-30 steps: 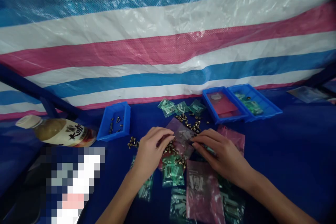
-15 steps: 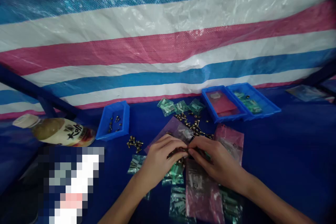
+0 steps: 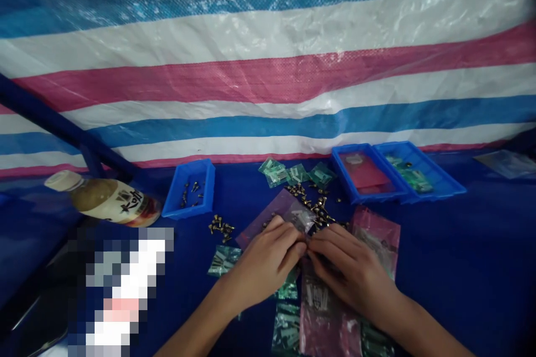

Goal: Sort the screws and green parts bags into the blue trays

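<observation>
Brass screws, loose, at 12 o'clock.
Left hand, right hand: fingers narrow, tips meeting, hold hidden; tight pinching suits.

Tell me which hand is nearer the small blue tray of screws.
Left. The left hand is below and right of the small blue tray; the right hand is farther right.

Dark blue tarp surface — 3 blue plastic trays, loose brass screws, plastic bags, a bottle on its side
</observation>
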A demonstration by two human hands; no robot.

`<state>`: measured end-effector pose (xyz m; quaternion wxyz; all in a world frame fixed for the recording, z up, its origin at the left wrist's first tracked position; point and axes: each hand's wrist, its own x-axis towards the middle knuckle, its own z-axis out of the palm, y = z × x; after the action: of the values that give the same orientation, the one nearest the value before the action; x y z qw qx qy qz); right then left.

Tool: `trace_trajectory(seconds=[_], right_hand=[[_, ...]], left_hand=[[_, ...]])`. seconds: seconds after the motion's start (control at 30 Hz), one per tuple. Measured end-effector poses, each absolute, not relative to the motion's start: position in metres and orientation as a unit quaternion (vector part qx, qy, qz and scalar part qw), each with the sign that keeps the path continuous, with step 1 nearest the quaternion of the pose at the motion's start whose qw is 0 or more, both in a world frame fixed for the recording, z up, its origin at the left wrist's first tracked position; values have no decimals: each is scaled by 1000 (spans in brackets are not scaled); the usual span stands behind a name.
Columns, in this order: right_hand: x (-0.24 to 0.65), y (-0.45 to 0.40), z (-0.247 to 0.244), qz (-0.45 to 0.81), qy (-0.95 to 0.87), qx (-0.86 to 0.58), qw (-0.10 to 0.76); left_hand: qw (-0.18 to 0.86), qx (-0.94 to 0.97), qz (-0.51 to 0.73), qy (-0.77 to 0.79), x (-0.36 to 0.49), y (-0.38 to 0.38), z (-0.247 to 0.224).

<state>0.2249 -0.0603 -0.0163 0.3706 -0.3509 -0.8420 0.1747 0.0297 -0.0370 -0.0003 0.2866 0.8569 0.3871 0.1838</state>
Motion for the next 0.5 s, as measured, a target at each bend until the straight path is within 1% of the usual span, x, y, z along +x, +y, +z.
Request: trace_trajectory(seconds=[0.13, 0.23, 0.4, 0.5], right_hand=[[225, -62, -16, 95, -875, -315, 354], [226, -61, -17, 59, -887, -306, 341], [227, -58, -19, 58, -884, -329, 328], [228, -57, -18, 67, -877, -345, 327]], left_hand=[[288, 855, 172, 395, 29, -37, 2], [290, 851, 175, 402, 28, -37, 3], [275, 850, 201, 403, 25, -34, 0], [230, 848, 214, 428, 18, -27, 0]])
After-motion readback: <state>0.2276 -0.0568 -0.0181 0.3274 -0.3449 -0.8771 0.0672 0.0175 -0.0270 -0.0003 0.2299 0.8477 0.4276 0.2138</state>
